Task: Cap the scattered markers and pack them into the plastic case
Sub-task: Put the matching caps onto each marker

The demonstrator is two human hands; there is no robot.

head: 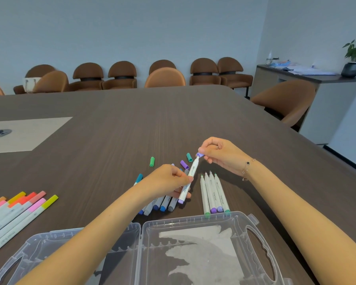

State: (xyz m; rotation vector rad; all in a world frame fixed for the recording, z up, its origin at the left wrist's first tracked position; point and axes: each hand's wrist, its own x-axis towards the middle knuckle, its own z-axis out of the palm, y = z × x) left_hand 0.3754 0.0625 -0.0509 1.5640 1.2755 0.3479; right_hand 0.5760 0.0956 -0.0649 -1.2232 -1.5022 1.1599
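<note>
Marker in hand: I see a white marker with a purple end, held tilted above the counter, just beyond the open case.
Purple cap: the cap sits at the marker's upper tip; I cannot tell whether it is pressed fully home.
Right hand: my right hand has its fingers pinched on that cap.
Left hand: my left hand has its fingers closed round the marker's barrel, steadying it.
Step in hand: I judge this to be the capping of the purple marker, midway through the task.
Next move: I would push the cap straight down along the barrel until it seats, then lay the marker down or pack it.
Loose caps: a green cap, a teal cap and another purple cap lie on the counter just beyond the hands.
Uncapped row: four markers lie side by side right of the hands, bare tips pointing away, touching one another.
Blue and grey group: a bunch of markers lies under and beside the left hand, partly hidden.
Warm-coloured group: capped orange, pink and yellow markers lie at the far left.
Case: the clear plastic case lies open, both halves flat; I see no marker in either half, only a pale sheet in the right one.
</note>
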